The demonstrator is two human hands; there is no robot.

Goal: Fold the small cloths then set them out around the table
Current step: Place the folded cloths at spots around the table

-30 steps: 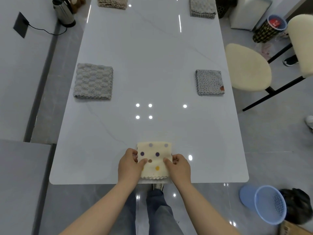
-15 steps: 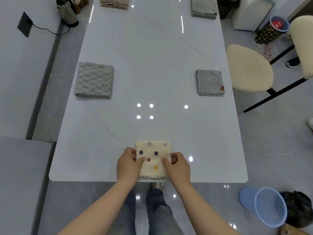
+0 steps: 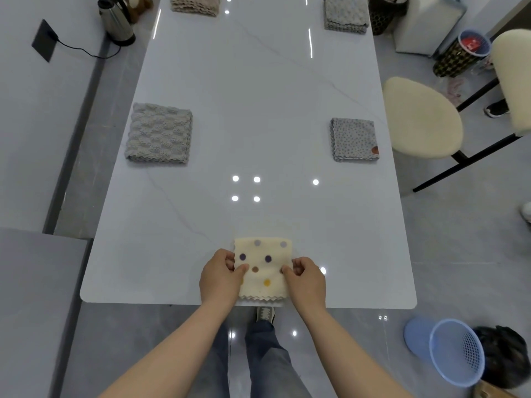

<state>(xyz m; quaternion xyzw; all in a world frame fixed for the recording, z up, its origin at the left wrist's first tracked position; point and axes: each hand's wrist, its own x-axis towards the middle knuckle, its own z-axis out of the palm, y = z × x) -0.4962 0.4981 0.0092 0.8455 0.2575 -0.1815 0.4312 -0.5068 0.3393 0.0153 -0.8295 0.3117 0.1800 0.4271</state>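
Cream fabric with purple, grey, brown and yellow dots: the dotted cloth (image 3: 263, 268) lies folded into a square at 6 o'clock on the pale marble-look desk (image 3: 258, 96), its zigzag hem right at the near edge. The left hand (image 3: 219, 278) pinches the cloth's left side, thumb on top and fingers (image 3: 230, 258) curled at the edge. The right hand (image 3: 306, 282) pinches the right side in the same way, its fingers (image 3: 298, 267) bent narrow around the border.

Four more folded squares lie well apart near the desk's long sides. A grey knitted cloth (image 3: 159, 133) is at 10 o'clock, and a speckled cloth (image 3: 354, 139) with a rust-coloured spot at one corner is at 2 o'clock. A beige cloth (image 3: 195, 5) is at 11 o'clock and a light grey cloth (image 3: 346, 15) at 1 o'clock, both cut by the top of the view.

Off the desk, a steel kettle (image 3: 116, 20) stands at 11 o'clock with a black cord running to a wall socket. A cream stool (image 3: 422, 119) is at 3 o'clock. A blue basket (image 3: 457, 351) lies on its side on the floor at 4 o'clock. A patterned bin (image 3: 457, 57) at 1 o'clock holds something red, too blurred to read.
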